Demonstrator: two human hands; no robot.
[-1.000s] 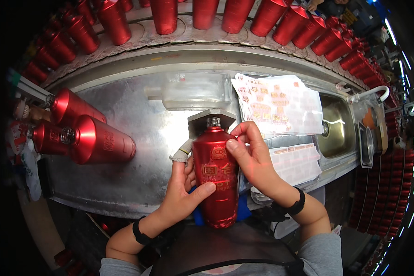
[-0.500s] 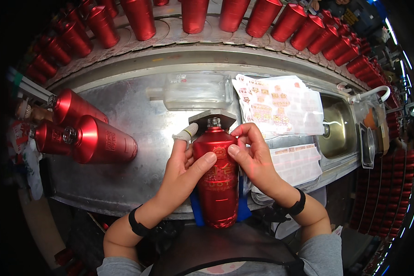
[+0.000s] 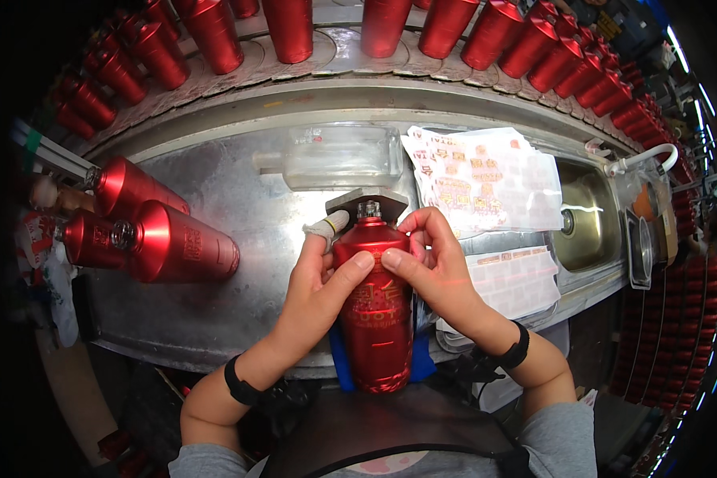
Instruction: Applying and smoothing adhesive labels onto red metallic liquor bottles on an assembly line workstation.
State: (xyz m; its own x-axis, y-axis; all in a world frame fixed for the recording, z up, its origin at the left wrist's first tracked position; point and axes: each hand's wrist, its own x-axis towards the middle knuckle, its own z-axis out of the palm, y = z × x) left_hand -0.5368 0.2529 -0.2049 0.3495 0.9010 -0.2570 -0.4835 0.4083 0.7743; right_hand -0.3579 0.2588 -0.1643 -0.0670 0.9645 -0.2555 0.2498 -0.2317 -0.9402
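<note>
head view: a red bottle [image 3: 374, 311] lies on its side on the steel worktable [image 3: 239, 319], right in front of the person, resting on a blue cradle [image 3: 419, 362]. the left hand [image 3: 315, 291] wraps its shoulder, thumb pressing the front, a taped fingertip [image 3: 327, 225] lifted beside it. the right hand [image 3: 430, 267] pinches at the shoulder with thumb and forefinger, both hands gripping the bottle. to do this well, it seems best to keep the body steady with the left hand while the right smooths with light, even pressure. long axis runs away from the person; the neck [image 3: 368, 211] points toward a grey metal bracket [image 3: 366, 197], the base toward the body.
</note>
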